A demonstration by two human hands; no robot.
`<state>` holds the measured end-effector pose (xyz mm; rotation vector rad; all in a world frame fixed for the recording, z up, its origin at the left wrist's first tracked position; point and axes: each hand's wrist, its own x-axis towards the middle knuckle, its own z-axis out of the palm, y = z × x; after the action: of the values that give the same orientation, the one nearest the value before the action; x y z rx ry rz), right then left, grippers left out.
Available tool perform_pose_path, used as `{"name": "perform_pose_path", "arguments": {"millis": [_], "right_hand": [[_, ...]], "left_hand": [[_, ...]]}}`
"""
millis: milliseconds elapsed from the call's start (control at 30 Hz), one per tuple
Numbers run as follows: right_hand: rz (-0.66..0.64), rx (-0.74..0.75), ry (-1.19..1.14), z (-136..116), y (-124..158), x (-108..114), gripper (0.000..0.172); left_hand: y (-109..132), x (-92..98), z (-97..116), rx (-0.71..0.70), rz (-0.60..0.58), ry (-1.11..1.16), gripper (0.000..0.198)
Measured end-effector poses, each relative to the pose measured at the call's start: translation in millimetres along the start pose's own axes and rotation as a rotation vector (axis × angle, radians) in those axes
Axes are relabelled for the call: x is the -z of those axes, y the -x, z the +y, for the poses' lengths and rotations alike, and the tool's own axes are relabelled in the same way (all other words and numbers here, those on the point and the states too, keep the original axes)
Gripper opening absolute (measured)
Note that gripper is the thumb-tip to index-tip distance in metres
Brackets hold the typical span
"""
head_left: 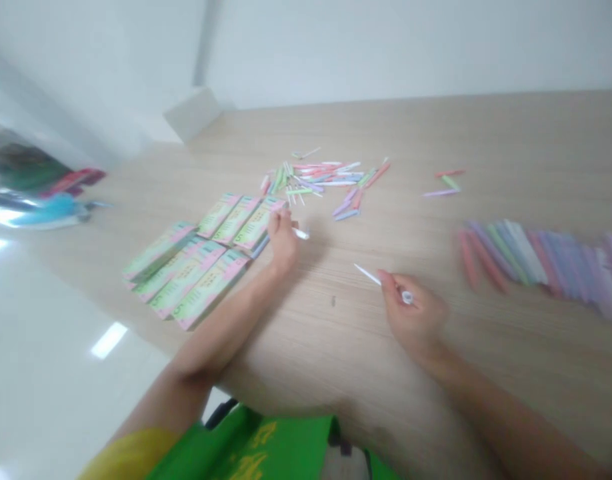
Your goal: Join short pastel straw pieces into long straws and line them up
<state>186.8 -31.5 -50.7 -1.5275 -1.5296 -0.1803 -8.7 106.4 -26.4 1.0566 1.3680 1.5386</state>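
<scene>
My left hand (285, 241) is closed around a short white tube-like piece (301, 234), whose end sticks out to the right. It is beside the right edge of the printed pastel boxes (253, 223). My right hand (413, 313) pinches a thin white pointed stick (368, 273), its tip toward the upper left. A round white end (407, 297) shows between the curled fingers; whether it belongs to the same stick I cannot tell. Farther back lies a loose pile of coloured slim sticks and tubes (331, 175), slightly blurred.
A row of coloured tubes (561, 263) lies side by side at the right. Three short coloured pieces (450, 182) are farther back. A white block-like object (193, 113) stands by the wall. The table's left edge drops to a shiny floor (61, 373).
</scene>
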Motion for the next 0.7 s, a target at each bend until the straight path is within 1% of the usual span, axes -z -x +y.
{"name": "perform_pose_path", "arguments": {"millis": [33, 67, 100, 133, 167, 200, 267, 367, 500, 600, 700], "right_hand": [[-0.001, 0.020, -0.029, -4, 2, 2, 0.029], [-0.013, 0.042, -0.061, -8, 4, 5, 0.029], [-0.031, 0.062, -0.087, -12, 6, 8, 0.029], [-0.052, 0.079, -0.103, -15, 7, 10, 0.029], [-0.074, 0.094, -0.108, -18, 9, 13, 0.030], [-0.095, 0.107, -0.104, -21, 11, 15, 0.030], [-0.125, 0.110, -0.080, -24, 14, 18, 0.030], [-0.147, 0.060, -0.045, -26, 20, 19, 0.026], [-0.130, 0.021, -0.026, -24, 29, 20, 0.018], [-0.117, -0.013, -0.046, -24, 33, 22, 0.015], [-0.122, -0.054, -0.029, -26, 34, 25, 0.016]], "left_hand": [[5, -3.0, 0, 0.160, 0.017, 0.163, 0.019], [12, -5.6, -1, 0.317, -0.036, 0.308, 0.018], [20, -7.8, -3, 0.441, -0.110, 0.429, 0.017], [28, -9.5, -4, 0.527, -0.206, 0.519, 0.014], [35, -10.8, -7, 0.571, -0.290, 0.584, 0.012], [42, -11.8, -9, 0.580, -0.344, 0.623, 0.010], [52, -13.7, -14, 0.532, -0.377, 0.643, 0.009], [59, -16.9, -21, 0.437, -0.338, 0.574, 0.012], [61, -20.1, -27, 0.357, -0.310, 0.439, 0.019], [62, -20.8, -28, 0.311, -0.314, 0.370, 0.022], [66, -20.2, -27, 0.285, -0.346, 0.323, 0.023]]}}
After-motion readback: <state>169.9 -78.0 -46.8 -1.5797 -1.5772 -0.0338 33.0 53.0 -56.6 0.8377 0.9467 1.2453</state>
